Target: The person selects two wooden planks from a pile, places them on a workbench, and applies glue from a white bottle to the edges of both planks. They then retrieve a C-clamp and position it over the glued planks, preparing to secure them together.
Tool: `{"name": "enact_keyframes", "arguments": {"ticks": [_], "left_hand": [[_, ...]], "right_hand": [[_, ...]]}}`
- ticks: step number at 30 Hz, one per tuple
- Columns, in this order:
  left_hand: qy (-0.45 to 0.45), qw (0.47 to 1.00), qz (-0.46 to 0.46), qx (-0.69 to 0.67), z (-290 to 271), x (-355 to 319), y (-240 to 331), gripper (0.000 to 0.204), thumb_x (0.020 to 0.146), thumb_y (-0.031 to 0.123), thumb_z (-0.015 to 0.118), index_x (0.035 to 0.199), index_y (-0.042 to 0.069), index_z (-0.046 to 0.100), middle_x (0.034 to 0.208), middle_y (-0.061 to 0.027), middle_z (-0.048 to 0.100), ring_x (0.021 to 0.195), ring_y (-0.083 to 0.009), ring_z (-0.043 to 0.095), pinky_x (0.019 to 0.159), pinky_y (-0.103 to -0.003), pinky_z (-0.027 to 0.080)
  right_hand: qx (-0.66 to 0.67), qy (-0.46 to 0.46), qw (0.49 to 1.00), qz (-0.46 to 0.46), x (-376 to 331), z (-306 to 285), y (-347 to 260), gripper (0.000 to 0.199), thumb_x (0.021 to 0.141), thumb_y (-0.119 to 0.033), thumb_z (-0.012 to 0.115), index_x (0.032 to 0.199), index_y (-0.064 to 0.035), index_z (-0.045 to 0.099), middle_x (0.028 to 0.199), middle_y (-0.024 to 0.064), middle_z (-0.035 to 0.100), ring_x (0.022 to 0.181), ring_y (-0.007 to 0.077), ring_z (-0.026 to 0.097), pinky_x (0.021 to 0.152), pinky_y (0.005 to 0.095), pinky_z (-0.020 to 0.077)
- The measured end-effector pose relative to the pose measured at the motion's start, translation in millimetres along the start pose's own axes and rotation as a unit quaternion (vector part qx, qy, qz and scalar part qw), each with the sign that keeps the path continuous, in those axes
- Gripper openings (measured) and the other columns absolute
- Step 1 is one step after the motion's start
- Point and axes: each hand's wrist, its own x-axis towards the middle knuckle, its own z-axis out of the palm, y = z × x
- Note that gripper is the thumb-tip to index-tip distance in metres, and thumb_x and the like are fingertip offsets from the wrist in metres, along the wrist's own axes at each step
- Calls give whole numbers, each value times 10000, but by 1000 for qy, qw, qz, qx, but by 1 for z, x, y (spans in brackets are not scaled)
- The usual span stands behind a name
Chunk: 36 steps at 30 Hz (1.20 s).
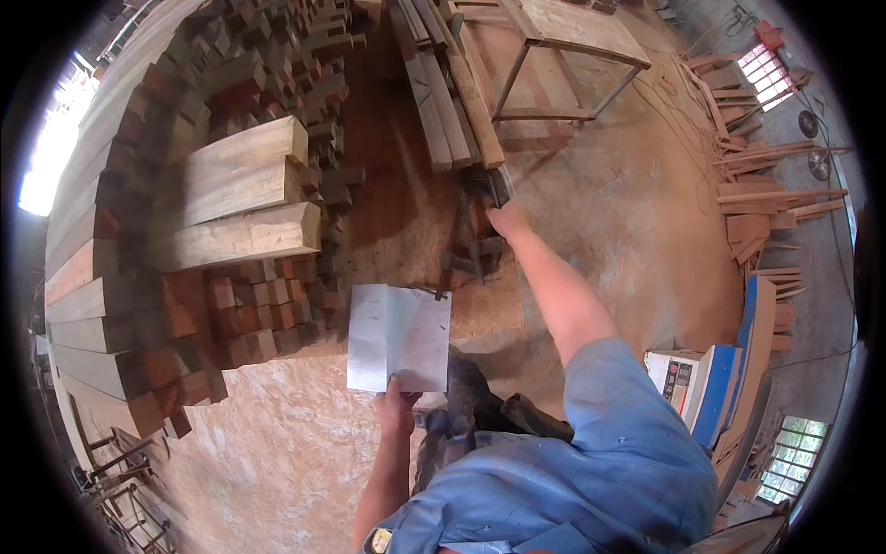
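My left hand pinches the lower edge of a white sheet of paper, creased down its length. The sheet lies open below a dark metal stand. My right arm reaches far forward, and my right hand is closed beside a dark piece with a pale edge. What its fingers grip is too small to make out. Just beyond that hand ends a stack of long wooden boards, its near end by the stand.
Stacked timber rises at the left, with squared ends jutting out. A wooden-topped table stands at the far side. Wood pieces lean along the right wall. A white and blue box sits right of me, and metal frames stand lower left.
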Motion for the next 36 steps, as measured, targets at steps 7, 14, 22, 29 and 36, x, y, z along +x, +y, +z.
{"name": "enact_keyframes", "arguments": {"ticks": [7,14,22,29,36], "left_hand": [[24,990,58,125,-10,-4,29,365,946,196,568,1245,-13,559,1075,-95,634,893,-203,651,705,-354,574],[34,990,30,132,-10,3,35,297,959,222,566,1220,80,547,1024,-53,635,821,-178,640,665,-331,540],[44,987,-27,154,-1,15,41,284,958,249,566,1187,81,551,953,-47,630,749,-158,622,601,-302,517],[-10,979,-76,189,27,33,38,414,954,334,611,1144,-31,565,908,-108,648,728,-167,648,585,-290,537],[-94,955,-33,279,-32,-26,36,599,925,366,656,1327,-52,508,1048,-122,661,867,-192,662,749,-303,536]], "right_hand": [[87,52,993,66,-41,-2,61,271,777,-149,730,872,98,673,859,202,699,804,266,694,650,413,507],[416,-36,904,91,-99,-34,103,172,831,-108,698,973,-23,647,867,67,683,752,181,658,680,340,519],[626,-52,764,149,-117,-55,121,220,867,-103,689,1073,-78,617,909,34,658,787,179,649,696,350,539],[619,-26,773,137,-160,-133,113,134,914,-106,624,1041,-67,612,879,38,653,774,183,648,709,347,537],[447,-61,893,2,-245,-121,93,314,912,-140,626,1179,23,628,1046,105,702,917,229,677,811,349,527]]}}
